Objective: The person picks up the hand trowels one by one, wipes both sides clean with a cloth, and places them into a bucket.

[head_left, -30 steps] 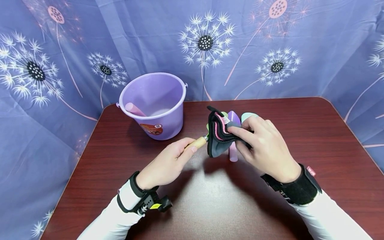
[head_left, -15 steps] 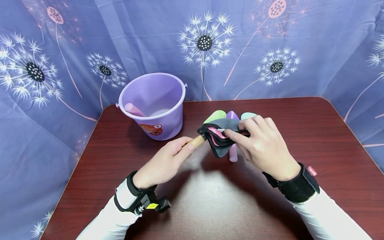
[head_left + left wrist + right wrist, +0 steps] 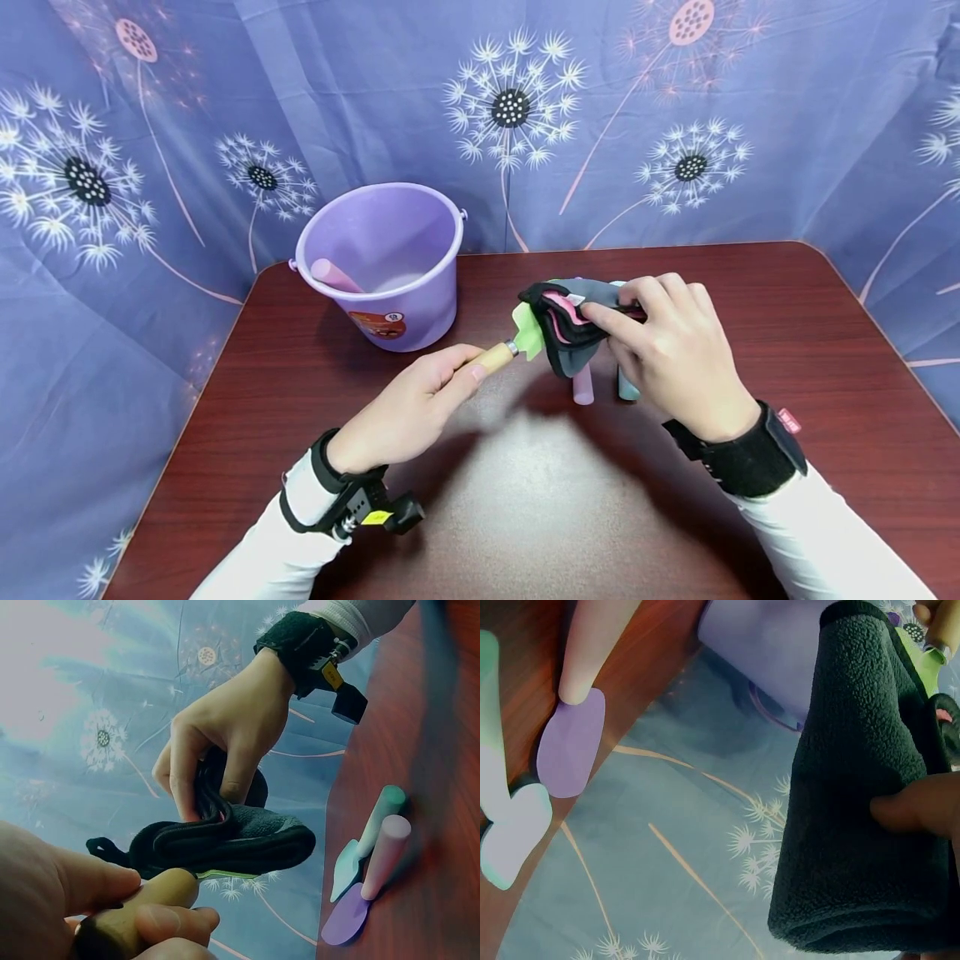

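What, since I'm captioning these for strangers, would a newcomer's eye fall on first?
Probably the big purple bucket at the back left of the table. Next, in the middle of the head view, the right hand holds a dark, pink-layered folded cloth and the left hand a green-bladed tool. Behind hangs a blue curtain printed with dandelions.

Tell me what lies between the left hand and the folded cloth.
In the head view, a wooden handle, gripped by the left hand, and then a green blade that runs up to the folded cloth.
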The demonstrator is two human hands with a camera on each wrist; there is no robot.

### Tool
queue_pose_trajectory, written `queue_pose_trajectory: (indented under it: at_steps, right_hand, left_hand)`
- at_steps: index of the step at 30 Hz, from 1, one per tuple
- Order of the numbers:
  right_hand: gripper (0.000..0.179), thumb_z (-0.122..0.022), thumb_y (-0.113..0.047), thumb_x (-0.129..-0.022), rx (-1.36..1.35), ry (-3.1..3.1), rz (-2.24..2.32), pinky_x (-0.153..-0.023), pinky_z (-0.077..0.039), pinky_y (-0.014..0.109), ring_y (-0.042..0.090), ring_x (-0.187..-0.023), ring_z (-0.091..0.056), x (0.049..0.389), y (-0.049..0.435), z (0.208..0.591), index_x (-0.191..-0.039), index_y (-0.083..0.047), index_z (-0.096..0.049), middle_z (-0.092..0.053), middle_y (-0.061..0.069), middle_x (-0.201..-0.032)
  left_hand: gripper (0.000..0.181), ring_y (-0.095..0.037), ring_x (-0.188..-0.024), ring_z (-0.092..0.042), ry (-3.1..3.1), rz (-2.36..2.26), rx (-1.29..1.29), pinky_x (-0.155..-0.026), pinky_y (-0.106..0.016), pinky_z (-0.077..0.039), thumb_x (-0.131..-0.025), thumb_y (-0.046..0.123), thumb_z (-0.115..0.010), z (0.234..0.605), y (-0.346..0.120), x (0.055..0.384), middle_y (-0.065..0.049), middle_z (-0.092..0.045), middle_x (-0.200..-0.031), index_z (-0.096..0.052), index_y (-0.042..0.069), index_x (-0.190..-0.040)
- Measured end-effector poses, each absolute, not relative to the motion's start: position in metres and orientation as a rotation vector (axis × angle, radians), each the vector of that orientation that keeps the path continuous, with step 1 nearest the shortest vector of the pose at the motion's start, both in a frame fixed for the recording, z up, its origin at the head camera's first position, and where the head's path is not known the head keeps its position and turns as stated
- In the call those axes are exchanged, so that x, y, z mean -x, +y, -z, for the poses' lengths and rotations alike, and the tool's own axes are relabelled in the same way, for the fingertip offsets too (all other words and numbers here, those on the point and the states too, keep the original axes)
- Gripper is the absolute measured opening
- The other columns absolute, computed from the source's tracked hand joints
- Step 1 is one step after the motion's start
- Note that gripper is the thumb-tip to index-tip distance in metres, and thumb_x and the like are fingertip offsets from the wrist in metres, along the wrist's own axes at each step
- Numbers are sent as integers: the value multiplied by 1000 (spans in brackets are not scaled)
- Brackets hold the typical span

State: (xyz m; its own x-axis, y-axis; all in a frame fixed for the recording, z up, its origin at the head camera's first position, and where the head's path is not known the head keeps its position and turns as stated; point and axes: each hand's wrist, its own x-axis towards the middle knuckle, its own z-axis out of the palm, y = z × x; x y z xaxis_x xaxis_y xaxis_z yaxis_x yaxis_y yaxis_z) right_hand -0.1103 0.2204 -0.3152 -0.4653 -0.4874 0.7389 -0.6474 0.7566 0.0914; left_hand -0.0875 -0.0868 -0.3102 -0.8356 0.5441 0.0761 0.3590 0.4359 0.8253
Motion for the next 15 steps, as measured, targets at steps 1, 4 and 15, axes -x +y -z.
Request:
queue_pose_trajectory:
  at_steps: [1, 4, 15]
  right_hand:
    - [32, -51, -9, -90, -835, -2166, -259, -58, -30, 47, 37, -79, -46, 111, 221, 316, -112, -14, -74, -55, 16, -95]
    - [32, -56, -8, -87, -796, -2192, -271, -59, -31, 48, 37, -80, -46, 112, 224, 317, -113, -14, -74, -55, 15, -96]
    - [35, -53, -10, -84, -653, -2236, -395, -61, -32, 48, 33, -78, -48, 114, 228, 318, -110, -13, -75, -55, 13, -93]
  left_hand:
    - [25, -10, -80, -48, 2487, -1349, -798, -71, -31, -41, -107, 37, -44, 310, -87, 87, 5, -48, -80, -64, 29, -118]
    - [23, -9, -80, -47, 2494, -1336, -811, -72, -31, -41, -107, 37, -44, 309, -87, 87, 5, -47, -80, -63, 30, -118]
    - [24, -9, -79, -47, 2507, -1344, -853, -71, -31, -40, -107, 38, -43, 305, -88, 86, 4, -46, -81, -63, 30, -118]
